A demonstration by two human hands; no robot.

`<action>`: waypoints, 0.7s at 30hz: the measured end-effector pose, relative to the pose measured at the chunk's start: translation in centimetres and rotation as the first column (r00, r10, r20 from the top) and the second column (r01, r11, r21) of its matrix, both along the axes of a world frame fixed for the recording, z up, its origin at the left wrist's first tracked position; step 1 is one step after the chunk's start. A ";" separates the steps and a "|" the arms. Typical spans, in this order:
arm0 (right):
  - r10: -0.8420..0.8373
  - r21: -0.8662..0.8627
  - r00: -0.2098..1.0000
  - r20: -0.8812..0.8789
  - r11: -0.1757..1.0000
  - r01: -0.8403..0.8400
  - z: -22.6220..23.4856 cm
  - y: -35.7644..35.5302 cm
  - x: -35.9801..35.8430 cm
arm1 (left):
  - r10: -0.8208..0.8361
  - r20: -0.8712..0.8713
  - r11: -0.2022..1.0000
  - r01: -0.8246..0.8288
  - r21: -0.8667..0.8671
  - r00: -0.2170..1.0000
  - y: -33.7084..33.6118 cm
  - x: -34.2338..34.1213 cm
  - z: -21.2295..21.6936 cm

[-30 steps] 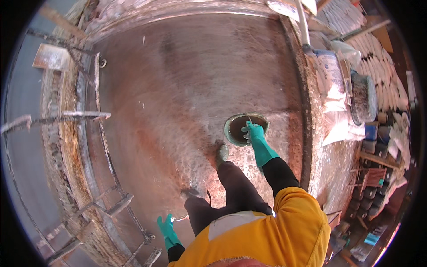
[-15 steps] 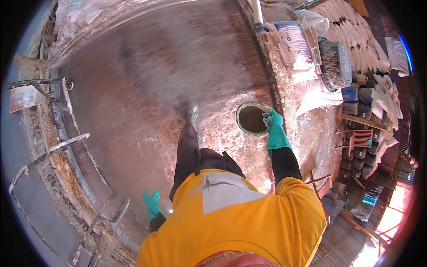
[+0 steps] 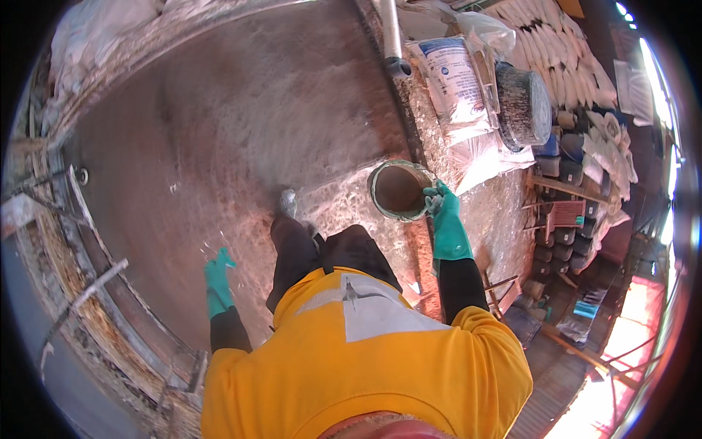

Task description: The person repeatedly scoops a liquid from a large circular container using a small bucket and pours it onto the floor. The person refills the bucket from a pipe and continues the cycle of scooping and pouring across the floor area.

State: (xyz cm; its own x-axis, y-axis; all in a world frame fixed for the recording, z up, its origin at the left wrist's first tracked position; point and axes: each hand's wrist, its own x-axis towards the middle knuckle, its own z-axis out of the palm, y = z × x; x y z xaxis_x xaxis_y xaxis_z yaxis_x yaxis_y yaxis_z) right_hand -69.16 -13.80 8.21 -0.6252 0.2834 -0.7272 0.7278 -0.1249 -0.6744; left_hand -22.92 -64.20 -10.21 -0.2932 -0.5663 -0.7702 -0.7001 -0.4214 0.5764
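Bowl (image 3: 400,190), round with brown contents, sits in our right hand (image 3: 444,219): the green-gloved grip is closed on its near rim, with the bowl just ahead-left of the fingers. Our left hand (image 3: 217,278) hangs free, fingers spread and touching nothing, above the big metal pan (image 3: 219,124). White sacks (image 3: 457,80) lie beyond the bowl.
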 end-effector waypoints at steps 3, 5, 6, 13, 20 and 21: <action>0.053 0.002 0.998 0.018 0.999 -0.053 2.0 -1.4 -1.8 | -0.097 -0.003 0.995 0.097 0.012 0.995 -4.5 -12.1 6.8; 0.125 -0.055 0.991 -0.047 0.990 -0.127 1.6 -2.7 -3.5 | -0.193 -0.016 0.976 0.190 -0.110 0.981 -5.9 -18.1 7.4; 0.125 -0.089 0.990 -0.066 0.987 -0.131 1.3 -3.5 -4.3 | -0.239 -0.021 0.957 0.232 -0.174 0.971 -6.5 -21.2 7.7; 0.361 -0.340 0.932 -0.009 0.876 -0.342 0.7 -5.2 -12.5 | -0.273 -0.301 0.958 0.231 -0.169 0.914 3.7 -39.7 6.8; 0.728 -0.446 0.686 -0.011 0.610 -0.655 2.1 -7.7 -18.9 | -0.040 -0.475 0.993 0.089 0.079 0.879 19.8 -46.9 4.9; 0.773 -0.414 0.634 -0.023 0.569 -0.710 2.5 -7.9 -19.8 | -0.061 -0.449 0.993 0.099 0.061 0.891 21.3 -47.3 5.0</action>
